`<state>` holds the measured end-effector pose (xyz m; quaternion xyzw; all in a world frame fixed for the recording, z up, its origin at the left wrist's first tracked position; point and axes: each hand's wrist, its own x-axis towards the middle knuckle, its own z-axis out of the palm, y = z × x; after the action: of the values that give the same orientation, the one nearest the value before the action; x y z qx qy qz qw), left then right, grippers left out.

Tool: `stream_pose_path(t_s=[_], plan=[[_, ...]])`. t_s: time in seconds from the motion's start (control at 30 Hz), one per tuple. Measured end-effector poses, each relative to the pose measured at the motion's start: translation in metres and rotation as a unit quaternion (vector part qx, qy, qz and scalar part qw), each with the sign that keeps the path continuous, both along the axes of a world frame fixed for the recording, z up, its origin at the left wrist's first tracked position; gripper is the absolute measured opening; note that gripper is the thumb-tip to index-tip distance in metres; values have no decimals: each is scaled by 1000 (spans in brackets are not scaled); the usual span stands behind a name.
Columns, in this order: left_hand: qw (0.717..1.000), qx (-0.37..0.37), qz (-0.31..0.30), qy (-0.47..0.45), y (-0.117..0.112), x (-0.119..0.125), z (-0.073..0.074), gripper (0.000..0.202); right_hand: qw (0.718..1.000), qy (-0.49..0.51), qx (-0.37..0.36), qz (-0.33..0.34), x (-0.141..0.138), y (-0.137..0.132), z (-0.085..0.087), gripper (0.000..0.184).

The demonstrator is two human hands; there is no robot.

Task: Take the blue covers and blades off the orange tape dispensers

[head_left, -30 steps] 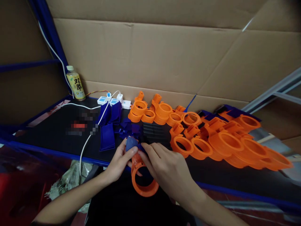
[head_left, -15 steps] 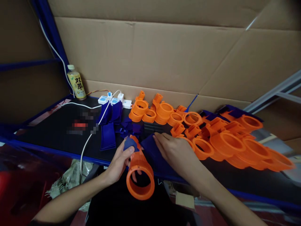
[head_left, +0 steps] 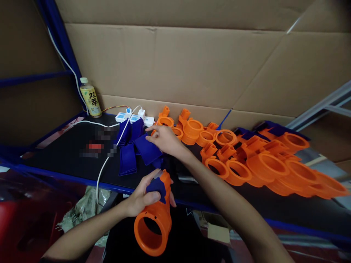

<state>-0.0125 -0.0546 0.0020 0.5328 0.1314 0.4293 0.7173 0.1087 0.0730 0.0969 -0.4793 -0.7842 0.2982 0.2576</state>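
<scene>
My left hand (head_left: 142, 197) is closed around an orange ring-ended plastic part (head_left: 164, 215), held low at the bench's front edge with its open ring towards me. Under my left thumb, a small dark-blue piece (head_left: 157, 188) lies against the part's neck. My right hand (head_left: 167, 138) reaches across the bench and pinches the upper right edge of a flat blue rectangular plate (head_left: 148, 149). That plate is tilted, above smaller blue pieces (head_left: 157, 162) and beside a stack of blue plates (head_left: 127, 159). More blue plates (head_left: 137, 128) stand behind it.
Several orange ring parts (head_left: 271, 166) crowd the right side of the black bench (head_left: 63, 149). At the back are a white power strip (head_left: 122, 117) and a yellow-labelled bottle (head_left: 91, 98). A white cable (head_left: 102, 170) hangs over the front edge. Cardboard (head_left: 175, 62) walls the back.
My right hand has moved left and away from me, carrying the blue plate from the front edge towards the plate stacks. My left hand has lowered and tilted the orange part slightly left.
</scene>
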Motion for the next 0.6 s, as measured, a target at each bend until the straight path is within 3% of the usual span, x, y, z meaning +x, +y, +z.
stream_pose_path(t_s=[0.17, 0.3, 0.6], plan=[[1000, -7, -15, -4, 0, -1, -1, 54, 998, -5, -45, 34, -37, 0, -19, 36], [1000, -3, -11, 6, 0, -3, 0, 54, 997, -12, -68, 46, -49, -2, -29, 47], [1000, -2, 12, 3, 0, -3, -3, 56, 996, -33, -64, 60, -44, -1, -23, 40]])
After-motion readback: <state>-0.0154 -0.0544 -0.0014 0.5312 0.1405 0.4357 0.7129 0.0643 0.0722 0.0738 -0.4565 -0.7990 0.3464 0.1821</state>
